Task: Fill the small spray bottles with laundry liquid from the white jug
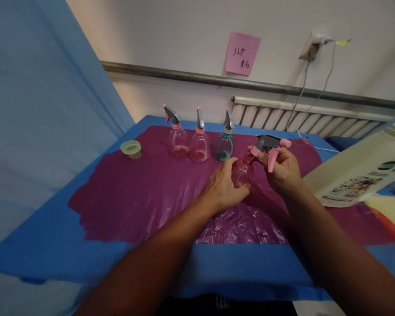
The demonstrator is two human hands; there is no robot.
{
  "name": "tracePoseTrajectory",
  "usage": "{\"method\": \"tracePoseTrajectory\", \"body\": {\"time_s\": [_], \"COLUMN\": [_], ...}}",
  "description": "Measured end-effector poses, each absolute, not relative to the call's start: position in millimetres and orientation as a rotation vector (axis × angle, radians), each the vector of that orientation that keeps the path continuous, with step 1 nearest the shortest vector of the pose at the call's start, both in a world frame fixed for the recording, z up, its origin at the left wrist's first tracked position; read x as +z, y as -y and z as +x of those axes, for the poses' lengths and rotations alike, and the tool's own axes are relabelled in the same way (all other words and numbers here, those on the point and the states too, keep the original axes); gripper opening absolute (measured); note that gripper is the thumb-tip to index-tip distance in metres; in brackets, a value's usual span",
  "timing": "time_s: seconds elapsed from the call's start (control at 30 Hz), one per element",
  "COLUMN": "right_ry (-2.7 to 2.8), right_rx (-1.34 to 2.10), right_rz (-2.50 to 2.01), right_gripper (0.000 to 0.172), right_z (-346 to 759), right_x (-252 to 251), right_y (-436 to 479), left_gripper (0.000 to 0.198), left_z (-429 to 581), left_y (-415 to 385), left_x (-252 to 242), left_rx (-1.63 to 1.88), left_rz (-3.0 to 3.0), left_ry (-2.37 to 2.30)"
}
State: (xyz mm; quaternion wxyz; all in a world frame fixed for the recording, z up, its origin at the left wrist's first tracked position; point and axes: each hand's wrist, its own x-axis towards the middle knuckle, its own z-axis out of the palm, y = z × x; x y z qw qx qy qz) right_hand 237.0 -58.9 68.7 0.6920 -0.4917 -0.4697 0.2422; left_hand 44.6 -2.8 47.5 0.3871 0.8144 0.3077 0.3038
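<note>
My left hand (224, 184) is wrapped round the clear pink body of a spray bottle (242, 172) on the purple sheet. Between the fingers of my right hand (283, 169) is a grey and pink trigger spray head (266, 144), tilted at the bottle's neck. Whether its collar is seated on the neck I cannot tell. Behind stand two clear bottles with pink collars, the left spray bottle (178, 142) and the middle spray bottle (200, 145), and a teal spray bottle (224, 142). All three carry their spray heads and have a little liquid at the bottom.
A purple plastic sheet (125, 197) covers much of the blue table (52, 245). At the left is a small pale green cup (131, 150). A large white jug (358, 175) stands close to my right forearm. A radiator (283, 116) and a cable (303, 92) are behind the table.
</note>
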Motion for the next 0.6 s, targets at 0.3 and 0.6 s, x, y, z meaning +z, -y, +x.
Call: {"method": "tracePoseTrajectory", "body": {"time_s": [0.3,0.6], "right_ry": [1.073,1.094], "right_rx": [0.632,0.651], "right_rz": [-1.158,-1.143], "right_gripper": [0.042,0.042], "right_z": [234.0,234.6], "right_x": [61.6,58.2], "right_y": [70.7,74.4], "left_gripper": [0.074,0.075], "left_z": [45.4,44.8], "left_y": [10.7,8.9], "left_x": [49.7,45.1], "left_rx": [0.761,0.793], "left_rz": [2.075,2.071], "left_ry": [-0.730,-0.651]}}
